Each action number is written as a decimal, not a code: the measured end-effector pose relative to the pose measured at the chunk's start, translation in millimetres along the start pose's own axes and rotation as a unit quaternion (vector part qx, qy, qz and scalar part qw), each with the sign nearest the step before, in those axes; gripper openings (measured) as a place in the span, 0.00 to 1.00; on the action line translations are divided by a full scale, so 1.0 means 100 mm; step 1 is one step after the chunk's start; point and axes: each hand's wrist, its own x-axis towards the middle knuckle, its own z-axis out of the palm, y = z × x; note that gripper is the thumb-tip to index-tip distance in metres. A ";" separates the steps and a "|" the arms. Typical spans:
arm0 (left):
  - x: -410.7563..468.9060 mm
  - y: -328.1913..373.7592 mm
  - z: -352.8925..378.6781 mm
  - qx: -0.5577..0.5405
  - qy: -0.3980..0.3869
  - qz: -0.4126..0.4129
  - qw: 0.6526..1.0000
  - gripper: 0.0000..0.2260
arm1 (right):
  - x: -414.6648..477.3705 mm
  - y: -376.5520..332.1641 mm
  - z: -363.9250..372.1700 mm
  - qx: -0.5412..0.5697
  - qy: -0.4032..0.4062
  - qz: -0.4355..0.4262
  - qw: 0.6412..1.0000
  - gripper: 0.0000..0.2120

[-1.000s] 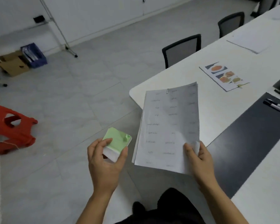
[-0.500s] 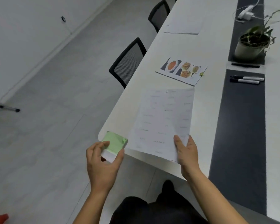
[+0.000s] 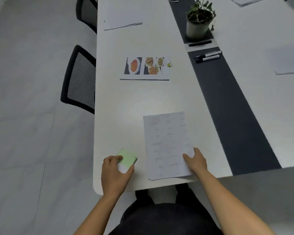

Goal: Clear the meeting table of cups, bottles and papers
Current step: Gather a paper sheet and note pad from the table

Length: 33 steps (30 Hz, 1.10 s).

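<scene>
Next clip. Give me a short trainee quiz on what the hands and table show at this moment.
1. True or false: the left hand holds a green-topped block.
2. What does the right hand grip? A. the clipped papers B. a marker C. a plant pot
3. In a few words: which printed sheet lies on the table just beyond the clipped papers?

Key: 1. True. 2. A, by their near right corner. 3. The food-photo sheet.
</scene>
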 end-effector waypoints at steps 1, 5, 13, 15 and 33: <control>0.10 -0.09 0.01 0.005 -0.014 -0.001 1.000 0.25 | -0.02 -0.01 0.04 -0.011 0.027 0.010 1.000 0.26; 0.33 -0.30 0.14 0.001 -0.037 0.017 0.999 0.26 | -0.17 0.02 0.25 -0.154 0.115 -0.013 0.981 0.35; 0.58 -0.70 0.51 0.173 -0.161 0.170 0.957 0.18 | -0.44 0.29 0.61 -0.374 -0.008 -0.098 0.922 0.33; 0.60 -0.73 0.54 0.170 -0.168 0.188 0.953 0.18 | -0.44 0.33 0.66 -0.404 -0.031 -0.085 0.910 0.32; 0.60 -0.37 0.32 0.135 -0.234 0.174 0.947 0.20 | -0.53 0.23 0.44 -0.310 -0.062 -0.096 0.944 0.27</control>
